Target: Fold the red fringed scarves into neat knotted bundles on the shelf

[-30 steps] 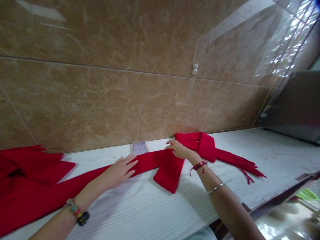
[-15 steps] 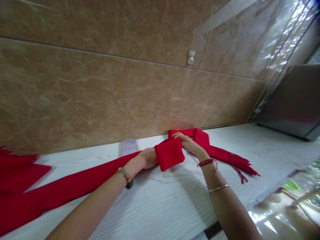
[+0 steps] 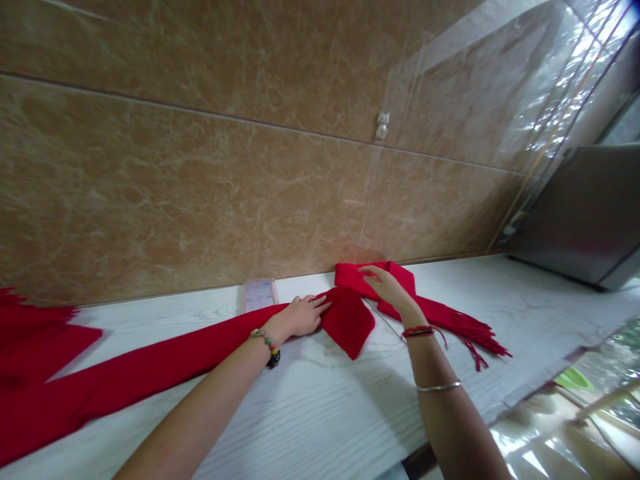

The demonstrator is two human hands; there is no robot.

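A long red scarf (image 3: 150, 363) lies across the white table (image 3: 325, 413), folded over near the wall, its fringed end (image 3: 473, 331) trailing right. My left hand (image 3: 300, 315) lies flat, fingers stretched out, pressing the scarf just left of the folded flap (image 3: 353, 323). My right hand (image 3: 387, 285) rests with fingers loosely extended on the scarf's far fold by the wall. Both wrists wear bracelets.
A brown marble wall (image 3: 250, 173) rises right behind the table. A small card (image 3: 259, 294) leans at the wall's foot. More red cloth (image 3: 35, 333) lies at far left. A grey box-like appliance (image 3: 585, 213) stands at the right. The table's front edge runs lower right.
The folded flap that both hands held raised half a second ago now lies flat. My left hand has opened and presses on it; my right hand shifted onto the far fold.
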